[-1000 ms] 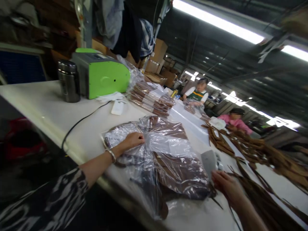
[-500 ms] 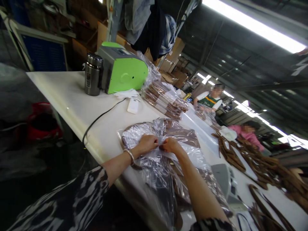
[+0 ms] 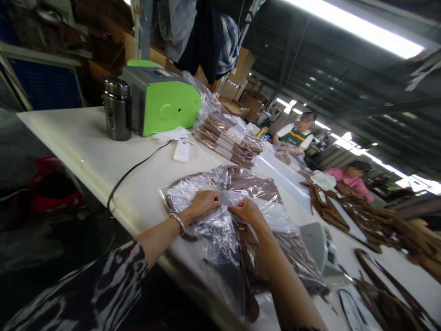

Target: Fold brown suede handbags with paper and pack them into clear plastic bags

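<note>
A brown garment (image 3: 257, 186) lies folded inside a clear plastic bag (image 3: 220, 239) on the white table. The bag's crinkled film gathers in the middle, between my two hands. My left hand (image 3: 206, 202), below a bangle on the wrist, is closed on the film at the left of the gather. Just to the right, my right hand (image 3: 247, 210) pinches the plastic with thumb and fingers. A small gap separates the fingertips. Part of the bag hangs over the near edge of the table.
Behind the bag are a stack of bagged brown garments (image 3: 227, 140), a white device (image 3: 181, 151), a green-and-grey machine (image 3: 172, 108) and a steel flask (image 3: 117, 110). A grey dispenser (image 3: 315, 246) and loose brown cloth (image 3: 372, 220) lie right. Two people work farther back.
My hands have drawn slightly apart from near touching, with the plastic between them. The camera view has shifted, so the table's things appear farther left. The bag stays on the table.
</note>
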Motion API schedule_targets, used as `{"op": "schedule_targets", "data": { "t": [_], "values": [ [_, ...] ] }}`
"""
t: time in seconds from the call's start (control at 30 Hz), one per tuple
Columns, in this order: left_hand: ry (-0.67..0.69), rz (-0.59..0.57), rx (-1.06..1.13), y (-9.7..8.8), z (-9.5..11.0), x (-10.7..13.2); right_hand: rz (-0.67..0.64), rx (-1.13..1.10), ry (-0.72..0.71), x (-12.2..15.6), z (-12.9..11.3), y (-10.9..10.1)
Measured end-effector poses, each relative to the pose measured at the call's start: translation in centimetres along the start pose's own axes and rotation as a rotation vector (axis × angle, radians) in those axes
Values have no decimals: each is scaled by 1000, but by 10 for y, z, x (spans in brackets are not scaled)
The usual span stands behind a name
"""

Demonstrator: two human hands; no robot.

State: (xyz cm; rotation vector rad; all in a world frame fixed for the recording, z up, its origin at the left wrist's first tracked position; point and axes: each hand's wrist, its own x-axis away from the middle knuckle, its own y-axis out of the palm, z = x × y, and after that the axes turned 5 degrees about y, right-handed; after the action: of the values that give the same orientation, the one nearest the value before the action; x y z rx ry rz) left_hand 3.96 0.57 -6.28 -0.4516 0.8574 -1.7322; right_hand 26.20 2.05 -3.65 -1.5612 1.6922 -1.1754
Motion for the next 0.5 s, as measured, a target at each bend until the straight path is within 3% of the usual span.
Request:
{"op": "schedule_targets", "data": {
  "t": [0.07,0.13,0.23,0.37,0.43,0.5],
  "values": [
    [-3,-10,-21,0,0,-2,88,-23,34,2,19,-8],
    [0,-20,-37,0,1,-4,152,-121,113,7,54,-33],
    [5,-36,-45,0,0,-8,259,-242,243,30,125,-97],
    [9,-65,-38,7,-13,-20,540,-271,429,84,219,-186],
    [21,-72,-35,11,-20,-26,625,-286,515,105,252,-210],
    [16,-75,-39,14,-23,-30,609,-342,579,112,275,-216]
  ]
}}
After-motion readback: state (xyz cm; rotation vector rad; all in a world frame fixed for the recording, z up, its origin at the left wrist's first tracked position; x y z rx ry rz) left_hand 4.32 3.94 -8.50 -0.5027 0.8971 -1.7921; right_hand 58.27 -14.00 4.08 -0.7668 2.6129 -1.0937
